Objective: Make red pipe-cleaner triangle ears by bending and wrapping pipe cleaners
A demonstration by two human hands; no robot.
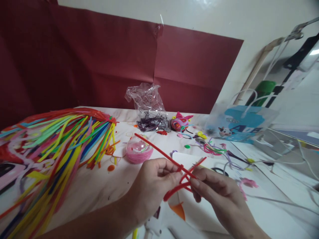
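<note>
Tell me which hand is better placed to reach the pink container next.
Probably the left hand: it is nearer the pink container. The right hand is farther off; both hold red pipe cleaners.

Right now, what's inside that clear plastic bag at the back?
Dark purple and grey pieces show low in the clear plastic bag. Anything behind them is covered, and creases and glare keep me from telling what they are.

dimmish, 1 glare patch high on the wall [194, 16], glints on the plastic bag [147, 96], red backdrop [124, 59] darker leftward, my left hand [152, 179] shaded toward the wrist, edges stretched, overall soft
</note>
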